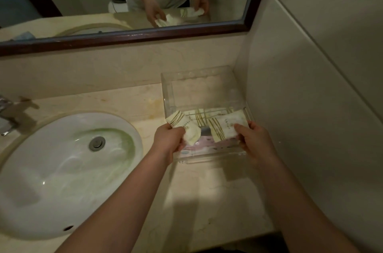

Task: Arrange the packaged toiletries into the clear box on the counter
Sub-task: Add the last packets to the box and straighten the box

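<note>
Both hands, left (169, 138) and right (256, 140), pinch a packet (183, 126) each over the box's (207, 84) near edge, so lay them flat beside those already inside.

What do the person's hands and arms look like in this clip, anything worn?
Both forearms are bare up to the frame edge, with no sleeves in view. The left hand and right hand wear no gloves; no rings, watch or bracelets show.
</note>
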Tool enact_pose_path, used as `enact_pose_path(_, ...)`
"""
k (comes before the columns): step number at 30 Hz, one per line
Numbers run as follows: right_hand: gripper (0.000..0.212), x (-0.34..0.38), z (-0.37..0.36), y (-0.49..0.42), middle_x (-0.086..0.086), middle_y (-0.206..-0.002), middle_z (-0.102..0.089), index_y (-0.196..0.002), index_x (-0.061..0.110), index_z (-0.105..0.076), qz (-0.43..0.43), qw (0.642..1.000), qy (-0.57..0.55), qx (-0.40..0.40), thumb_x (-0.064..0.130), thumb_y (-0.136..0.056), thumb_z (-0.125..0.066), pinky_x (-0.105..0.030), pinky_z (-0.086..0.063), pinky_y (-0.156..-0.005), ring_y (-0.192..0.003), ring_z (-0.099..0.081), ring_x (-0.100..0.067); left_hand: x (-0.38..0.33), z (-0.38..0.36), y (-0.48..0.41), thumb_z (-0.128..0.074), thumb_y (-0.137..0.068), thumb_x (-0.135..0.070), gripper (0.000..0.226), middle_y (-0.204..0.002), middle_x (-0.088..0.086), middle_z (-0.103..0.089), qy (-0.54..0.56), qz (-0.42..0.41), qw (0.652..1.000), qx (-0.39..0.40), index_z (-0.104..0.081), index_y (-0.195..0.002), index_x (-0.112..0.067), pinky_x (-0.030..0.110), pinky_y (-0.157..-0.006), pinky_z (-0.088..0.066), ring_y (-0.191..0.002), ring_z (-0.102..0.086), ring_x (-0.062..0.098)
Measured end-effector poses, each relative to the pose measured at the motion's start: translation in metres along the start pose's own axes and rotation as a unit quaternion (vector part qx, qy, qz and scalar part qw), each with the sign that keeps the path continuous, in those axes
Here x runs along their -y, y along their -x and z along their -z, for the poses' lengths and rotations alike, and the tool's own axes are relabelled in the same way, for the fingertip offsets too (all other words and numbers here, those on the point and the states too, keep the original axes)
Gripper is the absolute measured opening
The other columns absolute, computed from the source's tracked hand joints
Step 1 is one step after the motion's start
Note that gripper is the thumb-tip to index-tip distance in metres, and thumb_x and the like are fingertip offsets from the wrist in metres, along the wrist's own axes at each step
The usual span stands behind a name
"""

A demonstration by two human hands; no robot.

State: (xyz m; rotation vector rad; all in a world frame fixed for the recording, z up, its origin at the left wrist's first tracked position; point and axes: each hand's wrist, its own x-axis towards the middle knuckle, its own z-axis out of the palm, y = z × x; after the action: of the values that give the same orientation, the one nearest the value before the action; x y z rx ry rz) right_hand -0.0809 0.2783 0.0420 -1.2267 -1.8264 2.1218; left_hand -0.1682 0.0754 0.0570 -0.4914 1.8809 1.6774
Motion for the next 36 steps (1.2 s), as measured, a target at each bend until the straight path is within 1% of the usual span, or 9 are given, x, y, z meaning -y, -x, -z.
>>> enact_pose_path(3,0.007,0.002,0.004,0.003,-0.011,-0.076,-0.063,-0.094,0.010,-0.068,-0.005,1.000,-0.010,-0.003,0.012,-0.088,-0.063,-0.022,-0.042,-0.045,-0.055,-0.054,-0.013,0.000,0.006,-0.003,-0.056,-0.082,-0.012,0.006,-0.077,0.007,-0.066,-0.171,-0.095,0.980,-0.021,-0.062,-0.078,-0.012,0.038,-0.066,-0.050,-0.069,-0.061,0.025)
enact_pose_path(8,0.018,-0.006,0.007,-0.001,-0.007,-0.066,-0.053,-0.100,0.000,-0.065,-0.020,0.999,-0.016,-0.029,0.013,-0.087,-0.064,-0.025,-0.031,-0.044,-0.051,-0.041,-0.012,-0.009,0.026,-0.013,-0.063,-0.080,-0.015,0.009,-0.076,0.003,-0.066,-0.290,-0.180,0.939,-0.054,-0.057,-0.074,-0.019,0.034,-0.063,-0.046,-0.071,-0.062,0.024)
enact_pose_path(11,0.010,-0.007,0.007,-0.002,-0.005,-0.064,-0.053,-0.095,0.005,-0.067,-0.035,0.998,-0.030,-0.033,0.012,-0.088,-0.063,-0.024,-0.033,-0.043,-0.050,-0.042,-0.011,-0.011,0.033,-0.019,-0.072,-0.077,-0.018,0.003,-0.076,0.002,-0.071,-0.301,-0.194,0.932,-0.052,-0.071,-0.081,-0.018,0.038,-0.071,-0.054,-0.073,-0.067,0.023)
enact_pose_path(13,0.008,-0.009,0.007,-0.003,-0.006,-0.066,-0.054,-0.093,0.007,-0.067,-0.040,0.998,-0.030,-0.032,0.012,-0.088,-0.063,-0.024,-0.034,-0.044,-0.051,-0.043,-0.011,-0.010,0.033,-0.022,-0.075,-0.077,-0.017,0.016,-0.083,0.005,-0.073,-0.291,-0.168,0.941,-0.039,-0.074,-0.093,-0.016,0.040,-0.076,-0.057,-0.076,-0.070,0.023)
enact_pose_path(20,0.009,-0.009,0.003,-0.003,-0.010,-0.072,-0.059,-0.093,0.007,-0.067,-0.045,0.999,0.005,-0.026,0.012,-0.088,-0.063,-0.026,-0.041,-0.047,-0.054,-0.049,-0.014,-0.014,0.017,-0.020,-0.065,-0.082,-0.006,0.026,-0.089,0.004,-0.063,-0.306,-0.104,0.944,0.058,-0.057,-0.105,-0.015,0.034,-0.068,-0.052,-0.074,-0.064,0.020)
enact_pose_path(27,0.015,-0.002,0.000,-0.007,-0.010,-0.071,-0.060,-0.097,0.003,-0.066,-0.043,0.998,0.012,-0.033,0.012,-0.086,-0.063,-0.027,-0.043,-0.048,-0.054,-0.051,-0.014,-0.007,-0.018,-0.033,-0.075,-0.077,-0.010,0.033,-0.094,-0.003,-0.061,-0.234,-0.248,0.937,-0.074,-0.058,-0.105,-0.014,0.023,-0.072,-0.041,-0.087,-0.059,0.015)
enact_pose_path(30,0.010,-0.001,-0.001,-0.009,-0.010,-0.072,-0.064,-0.093,0.005,-0.067,-0.048,0.998,0.013,-0.031,0.010,-0.086,-0.062,-0.029,-0.048,-0.052,-0.055,-0.058,-0.015,0.005,-0.028,-0.035,-0.073,-0.079,-0.010,0.038,-0.107,0.006,-0.059,-0.292,-0.328,0.893,-0.100,-0.057,-0.113,-0.010,0.021,-0.082,-0.039,-0.098,-0.054,0.019)
enact_pose_path(33,0.008,0.001,-0.002,-0.011,-0.013,-0.075,-0.069,-0.088,0.007,-0.067,-0.056,0.998,0.025,-0.034,0.006,-0.085,-0.060,-0.029,-0.055,-0.056,-0.057,-0.064,-0.017,0.012,-0.024,-0.033,-0.068,-0.079,-0.012,0.031,-0.110,0.010,-0.058,-0.404,-0.424,0.796,-0.155,-0.062,-0.109,-0.011,0.033,-0.090,-0.040,-0.107,-0.048,0.028)
enact_pose_path(36,0.010,0.002,0.001,-0.014,-0.013,-0.073,-0.069,-0.085,0.009,-0.066,-0.053,0.997,0.035,-0.034,0.004,-0.085,-0.058,-0.026,-0.055,-0.052,-0.054,-0.064,-0.016,0.019,-0.011,-0.032,-0.067,-0.072,-0.009,0.025,-0.102,0.006,-0.065,-0.465,-0.490,0.736,-0.048,-0.070,-0.097,-0.013,0.036,-0.084,-0.045,-0.099,-0.054,0.028)
